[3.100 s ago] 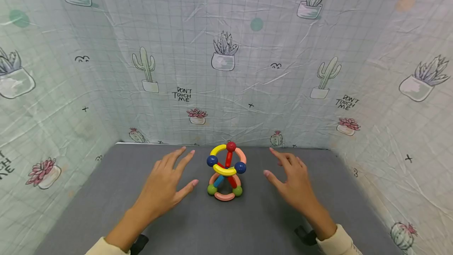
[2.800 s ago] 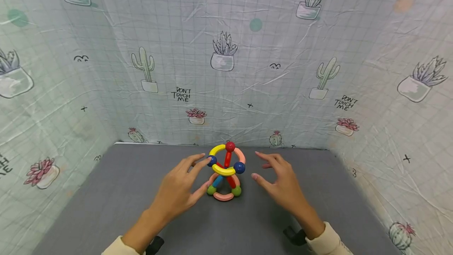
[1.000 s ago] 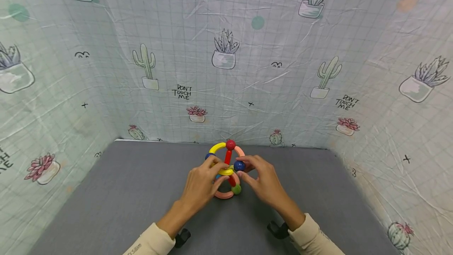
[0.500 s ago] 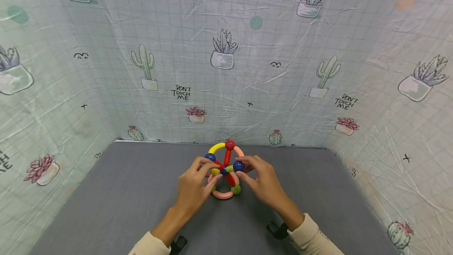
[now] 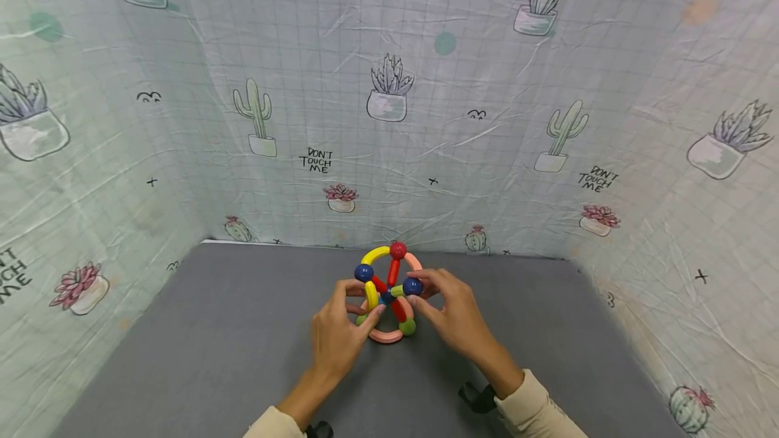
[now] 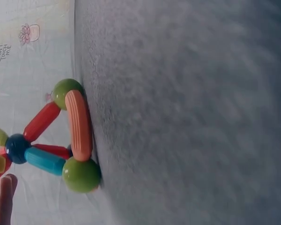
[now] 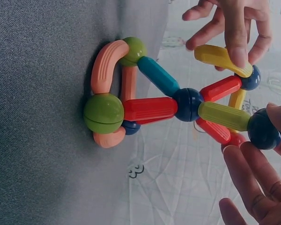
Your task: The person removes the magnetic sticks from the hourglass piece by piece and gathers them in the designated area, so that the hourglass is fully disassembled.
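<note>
A magnetic stick-and-ball model (image 5: 393, 272) stands at mid-table, with a ring of curved rods at its base and another on top. My left hand (image 5: 337, 330) pinches a yellow curved rod (image 7: 220, 56) between thumb and fingers. One end of that rod meets the left blue ball (image 5: 364, 272); its other end is free. On the opposite side, my right hand (image 5: 453, 313) holds the right blue ball (image 7: 263, 129), which tops a yellow-green straight rod (image 7: 223, 116). In the left wrist view, only fingertips (image 6: 4, 197) of the left hand show.
The model's green balls (image 7: 104, 114) and salmon curved rods (image 6: 78, 124) rest on the grey tabletop (image 5: 243, 303). A pale cloth with cactus prints (image 5: 389, 167) hangs behind the table and along both sides.
Both hands have come in from the sides and taken hold of the model. The yellow curved rod's right end has come away from the right blue ball and swung left with my left hand.
</note>
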The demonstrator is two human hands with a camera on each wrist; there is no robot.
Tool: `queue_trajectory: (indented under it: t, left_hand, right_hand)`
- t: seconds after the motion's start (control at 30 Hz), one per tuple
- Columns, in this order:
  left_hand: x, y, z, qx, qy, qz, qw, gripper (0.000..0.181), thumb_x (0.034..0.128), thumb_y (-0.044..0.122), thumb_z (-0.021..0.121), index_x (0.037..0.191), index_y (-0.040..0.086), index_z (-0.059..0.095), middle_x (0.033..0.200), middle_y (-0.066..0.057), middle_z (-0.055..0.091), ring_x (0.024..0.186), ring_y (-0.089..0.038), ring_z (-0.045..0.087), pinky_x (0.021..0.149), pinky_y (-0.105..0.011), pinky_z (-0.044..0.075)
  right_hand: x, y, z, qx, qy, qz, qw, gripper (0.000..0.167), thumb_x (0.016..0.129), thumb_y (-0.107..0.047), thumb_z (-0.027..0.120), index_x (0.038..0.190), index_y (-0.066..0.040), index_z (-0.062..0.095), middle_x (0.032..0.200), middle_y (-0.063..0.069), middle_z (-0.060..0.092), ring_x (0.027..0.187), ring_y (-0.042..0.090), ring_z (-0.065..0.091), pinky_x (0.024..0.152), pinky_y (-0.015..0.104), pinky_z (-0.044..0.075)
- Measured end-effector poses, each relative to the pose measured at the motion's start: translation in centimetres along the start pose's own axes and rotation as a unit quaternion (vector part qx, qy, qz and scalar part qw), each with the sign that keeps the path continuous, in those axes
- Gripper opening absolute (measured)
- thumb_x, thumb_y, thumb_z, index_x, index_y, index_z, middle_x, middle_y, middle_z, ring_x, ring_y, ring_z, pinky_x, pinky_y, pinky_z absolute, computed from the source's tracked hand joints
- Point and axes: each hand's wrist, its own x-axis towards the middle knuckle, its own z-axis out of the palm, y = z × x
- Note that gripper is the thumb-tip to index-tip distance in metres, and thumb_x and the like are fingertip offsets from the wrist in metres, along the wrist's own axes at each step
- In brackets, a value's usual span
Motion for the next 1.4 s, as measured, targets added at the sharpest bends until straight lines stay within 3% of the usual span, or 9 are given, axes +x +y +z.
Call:
queue_trajectory:
  t: [0.3, 0.53, 0.73, 0.93, 1.03, 1.13, 1.27, 1.4]
  left_hand:
    - [0.2, 0.5, 0.2, -0.005, 0.002, -0.002, 1.0000, 0.052, 0.0836, 0.017, 0.091, 0.125, 0.012, 0.061, 0.095, 0.001, 0.077, 0.066, -0.005, 0.071, 0.063, -0.022, 0.057]
    - [0.3, 0.7, -0.4, -0.015, -0.003, -0.008, 0.9998, 0.053, 0.0806, 0.011, 0.089, 0.127, 0.012, 0.064, 0.091, 0.001, 0.076, 0.064, -0.006, 0.068, 0.061, -0.032, 0.060]
    - [0.1, 1.1, -1.1, -0.029, -0.022, -0.020, 0.9991, 0.051, 0.0817, 0.010, 0.088, 0.128, 0.012, 0.065, 0.090, 0.001, 0.075, 0.065, -0.003, 0.067, 0.060, -0.032, 0.060]
    - [0.0, 1.2, -2.9, -0.107, -0.052, -0.066, 0.9908, 0.052, 0.0849, 0.004, 0.087, 0.131, 0.014, 0.064, 0.095, 0.002, 0.076, 0.069, -0.004, 0.072, 0.060, -0.029, 0.061]
    - [0.1, 0.9, -4.1, -0.122, -0.068, -0.091, 0.9861, 0.051, 0.0862, 0.005, 0.087, 0.131, 0.014, 0.065, 0.095, 0.002, 0.076, 0.070, -0.005, 0.073, 0.062, -0.029, 0.062]
    - [0.0, 0.2, -5.4, -0.080, -0.075, -0.093, 0.9896, 0.050, 0.0846, 0.010, 0.091, 0.128, 0.018, 0.066, 0.093, 0.004, 0.075, 0.069, -0.002, 0.071, 0.063, -0.026, 0.061]
    - [-0.4, -1.5, -7.2, 0.025, -0.080, -0.067, 0.9942, 0.052, 0.0801, 0.019, 0.096, 0.124, 0.021, 0.068, 0.088, 0.007, 0.075, 0.067, 0.000, 0.068, 0.062, -0.024, 0.059]
    - [-0.9, -3.6, -9.5, 0.122, -0.090, -0.052, 0.9871, 0.053, 0.0778, 0.022, 0.097, 0.123, 0.020, 0.069, 0.085, 0.006, 0.075, 0.066, -0.005, 0.067, 0.060, -0.025, 0.056]
  right_hand:
    - [-0.1, 0.1, 0.1, 0.001, 0.001, 0.001, 1.0000, 0.040, 0.095, -0.022, 0.082, 0.133, -0.022, 0.072, 0.104, -0.007, 0.069, 0.094, 0.010, 0.069, 0.081, 0.028, 0.059]
    - [0.1, 0.0, 0.0, -0.007, 0.001, 0.000, 1.0000, 0.040, 0.095, -0.023, 0.082, 0.133, -0.020, 0.072, 0.104, -0.007, 0.069, 0.093, 0.011, 0.069, 0.084, 0.031, 0.059]
    - [0.2, 0.0, 0.0, -0.005, 0.001, -0.003, 1.0000, 0.040, 0.095, -0.022, 0.083, 0.133, -0.021, 0.072, 0.104, -0.007, 0.070, 0.093, 0.011, 0.070, 0.085, 0.031, 0.059]
    - [0.4, -0.1, -0.1, 0.002, -0.006, -0.001, 1.0000, 0.040, 0.095, -0.021, 0.082, 0.133, -0.017, 0.071, 0.105, -0.005, 0.069, 0.093, 0.012, 0.070, 0.084, 0.030, 0.059]
    - [0.4, -0.1, -0.2, 0.002, -0.005, 0.001, 1.0000, 0.040, 0.095, -0.021, 0.082, 0.133, -0.017, 0.072, 0.105, -0.005, 0.070, 0.092, 0.013, 0.070, 0.083, 0.030, 0.059]
    - [0.3, 0.0, -0.3, 0.002, -0.003, 0.002, 1.0000, 0.040, 0.095, -0.020, 0.082, 0.133, -0.017, 0.072, 0.104, -0.005, 0.070, 0.092, 0.013, 0.070, 0.084, 0.030, 0.059]
    - [0.1, 0.1, -0.2, 0.000, -0.002, 0.004, 1.0000, 0.041, 0.094, -0.020, 0.083, 0.133, -0.017, 0.072, 0.103, -0.006, 0.070, 0.091, 0.012, 0.070, 0.083, 0.030, 0.059]
    - [-0.1, 0.1, -0.1, 0.002, -0.005, 0.010, 0.9999, 0.041, 0.094, -0.021, 0.083, 0.133, -0.019, 0.072, 0.103, -0.006, 0.070, 0.090, 0.010, 0.069, 0.081, 0.029, 0.058]
